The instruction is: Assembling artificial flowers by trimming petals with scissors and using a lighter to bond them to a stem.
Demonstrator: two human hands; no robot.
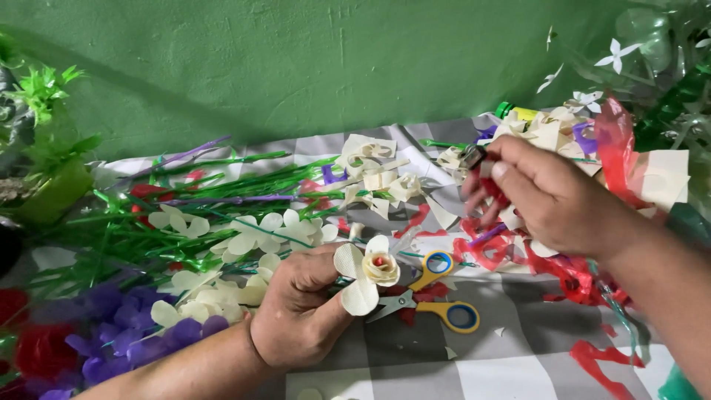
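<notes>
Cream petals fill the middle of my view: my left hand [300,311] is closed around the stem end of a handmade cream flower [368,272] with a red centre, fingers curled tight, holding it just above the grey-and-white checked cloth [518,370]; my right hand [548,194] hovers over a heap of red plastic scraps [563,270] and cream offcuts, fingertips pinched on a small dark object [472,155], though I cannot tell what it is; yellow-handled scissors [437,296] lie on the cloth just beside the flower, blades shut; green stems [185,215] and finished cream flowers lie to the left, purple flowers [118,326] nearer me; a green wall [296,59] stands behind.
</notes>
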